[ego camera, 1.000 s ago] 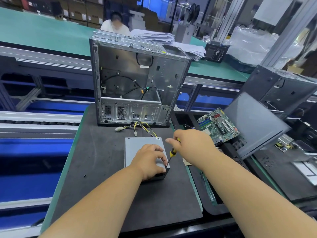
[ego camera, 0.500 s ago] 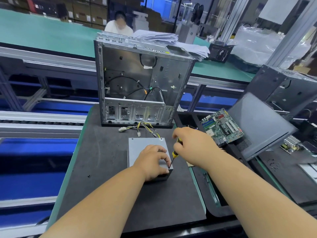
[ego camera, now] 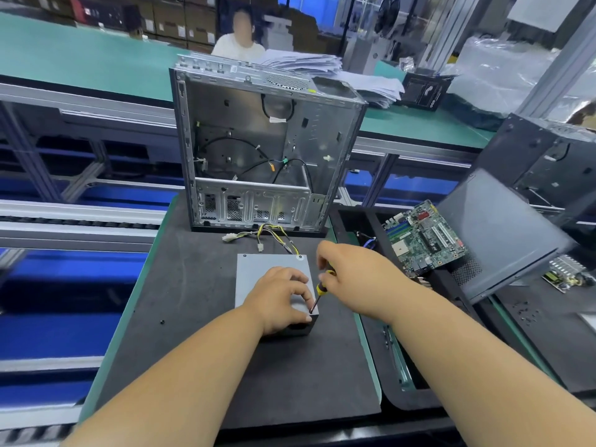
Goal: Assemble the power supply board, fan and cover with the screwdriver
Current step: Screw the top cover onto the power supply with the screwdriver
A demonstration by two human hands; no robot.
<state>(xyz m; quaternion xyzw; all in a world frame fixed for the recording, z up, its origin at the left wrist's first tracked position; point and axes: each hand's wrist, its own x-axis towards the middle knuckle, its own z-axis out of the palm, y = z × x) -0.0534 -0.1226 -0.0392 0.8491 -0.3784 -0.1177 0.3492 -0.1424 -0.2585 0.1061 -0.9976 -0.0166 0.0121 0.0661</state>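
A grey power supply box (ego camera: 261,272) lies on the black mat (ego camera: 193,317), its yellow and black cables (ego camera: 271,235) trailing toward the case. My left hand (ego camera: 280,300) rests on the box's near right corner with fingers curled over the edge, gripping it. My right hand (ego camera: 351,275) grips a yellow-and-black screwdriver (ego camera: 319,291), whose tip meets the box's near right corner beside my left fingers. Any screw under the tip is hidden.
An open metal computer case (ego camera: 264,150) stands upright behind the box. A green motherboard (ego camera: 425,237) and a grey side panel (ego camera: 496,233) lie in a black tray at right. A small circuit board (ego camera: 567,275) and loose screws (ego camera: 525,312) sit far right. A person (ego camera: 240,40) sits beyond.
The view has shifted slightly; both hands stay at the box's corner, with the screwdriver standing a little more upright on the same spot.
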